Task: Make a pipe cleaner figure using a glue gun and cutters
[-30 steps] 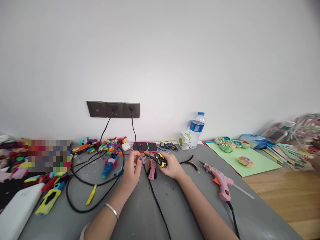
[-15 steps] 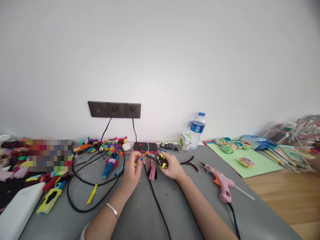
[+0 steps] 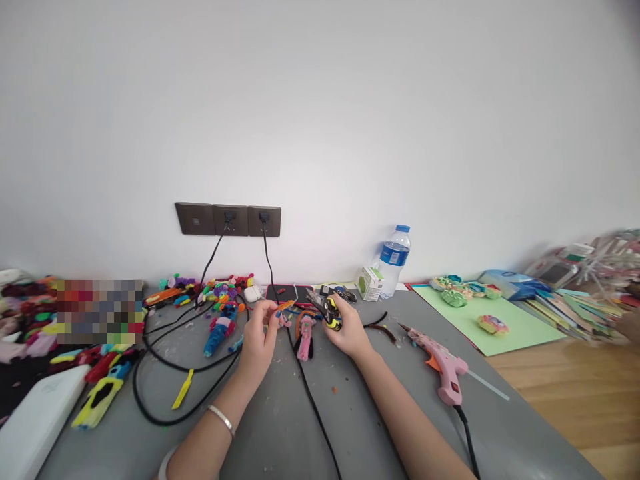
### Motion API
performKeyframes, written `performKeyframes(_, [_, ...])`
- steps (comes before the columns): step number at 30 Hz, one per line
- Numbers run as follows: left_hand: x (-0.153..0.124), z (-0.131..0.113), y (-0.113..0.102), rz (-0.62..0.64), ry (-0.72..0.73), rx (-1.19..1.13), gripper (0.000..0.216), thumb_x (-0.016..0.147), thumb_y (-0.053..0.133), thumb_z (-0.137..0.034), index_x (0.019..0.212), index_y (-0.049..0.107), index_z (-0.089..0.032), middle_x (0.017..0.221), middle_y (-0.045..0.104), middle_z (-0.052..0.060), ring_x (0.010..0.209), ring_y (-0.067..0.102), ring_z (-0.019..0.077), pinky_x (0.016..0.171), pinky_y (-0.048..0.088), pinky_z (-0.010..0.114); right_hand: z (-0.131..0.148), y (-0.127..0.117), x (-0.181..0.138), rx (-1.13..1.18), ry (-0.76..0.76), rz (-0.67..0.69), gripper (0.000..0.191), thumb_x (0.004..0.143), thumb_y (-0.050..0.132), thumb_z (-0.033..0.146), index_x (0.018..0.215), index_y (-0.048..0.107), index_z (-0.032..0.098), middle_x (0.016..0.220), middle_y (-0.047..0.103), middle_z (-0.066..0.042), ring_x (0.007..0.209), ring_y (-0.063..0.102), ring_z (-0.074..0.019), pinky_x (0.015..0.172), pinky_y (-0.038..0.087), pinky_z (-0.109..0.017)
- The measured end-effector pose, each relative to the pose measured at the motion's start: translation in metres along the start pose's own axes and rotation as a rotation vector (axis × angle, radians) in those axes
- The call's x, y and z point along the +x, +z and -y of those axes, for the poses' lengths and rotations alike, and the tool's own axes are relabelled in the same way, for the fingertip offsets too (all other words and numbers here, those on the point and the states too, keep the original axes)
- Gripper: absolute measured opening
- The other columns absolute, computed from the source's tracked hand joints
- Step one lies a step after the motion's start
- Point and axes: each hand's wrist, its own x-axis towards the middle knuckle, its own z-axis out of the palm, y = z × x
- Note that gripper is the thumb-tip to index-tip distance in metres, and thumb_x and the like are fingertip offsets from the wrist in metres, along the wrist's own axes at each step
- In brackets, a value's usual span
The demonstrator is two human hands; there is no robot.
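My left hand [image 3: 259, 340] is over the grey table [image 3: 280, 427], its fingers pinched on a small orange fuzzy strip [image 3: 286, 306]. My right hand [image 3: 347, 330] is closed round black-and-yellow cutting pliers [image 3: 327, 311], whose tip points up and left, apart from the strip. A pink and orange fuzzy figure [image 3: 304, 335] lies on the table between the two hands. A black cable [image 3: 313, 400] runs under them toward me.
A pink glue gun [image 3: 443, 363] lies right of my right arm. A phone [image 3: 290, 293], a white earbud case, a water bottle [image 3: 394, 259] and a small carton stand by the wall. Coloured fuzzy pieces [image 3: 220, 293] and looped black cables fill the left; green paper [image 3: 495, 320] lies right.
My right hand has drawn the pliers back to the right and tipped them upward, away from the orange strip. My left hand stays put with the strip.
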Motion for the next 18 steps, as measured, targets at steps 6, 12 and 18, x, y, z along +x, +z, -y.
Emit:
performKeyframes(6, [0.0020,-0.0037,-0.0013,0.008,0.025,0.037,0.011,0.092,0.049,-0.028,0.094,0.057,-0.021,0.085,0.066,0.003,0.074,0.065,0.0161,0.066,0.051,0.025,-0.0043,0.0024,0.0001,-0.024,0.026,-0.074,0.022,0.070,0.052,0.020,0.092,0.049,0.020,0.083,0.058,-0.006,0.074,0.055,-0.0216,0.067,0.045,-0.031])
performKeyframes(12, [0.0018,-0.0029,-0.0011,-0.022,0.055,0.059,0.011,0.091,0.051,-0.027,0.094,0.059,-0.020,0.085,0.068,0.003,0.071,0.065,0.0150,0.064,0.051,0.024,-0.0061,0.0019,-0.0001,-0.024,0.002,-0.046,0.027,0.070,0.053,0.020,0.096,0.051,0.019,0.090,0.061,-0.008,0.082,0.058,-0.0241,0.072,0.048,-0.034])
performKeyframes(18, [0.0024,-0.0029,-0.0015,-0.051,0.032,0.049,0.011,0.092,0.051,-0.027,0.095,0.059,-0.020,0.085,0.068,0.002,0.071,0.066,0.0145,0.064,0.052,0.023,-0.0067,0.0023,-0.0006,-0.061,-0.047,-0.012,0.034,0.069,0.054,0.020,0.103,0.051,0.020,0.095,0.062,-0.009,0.088,0.059,-0.0267,0.078,0.049,-0.038])
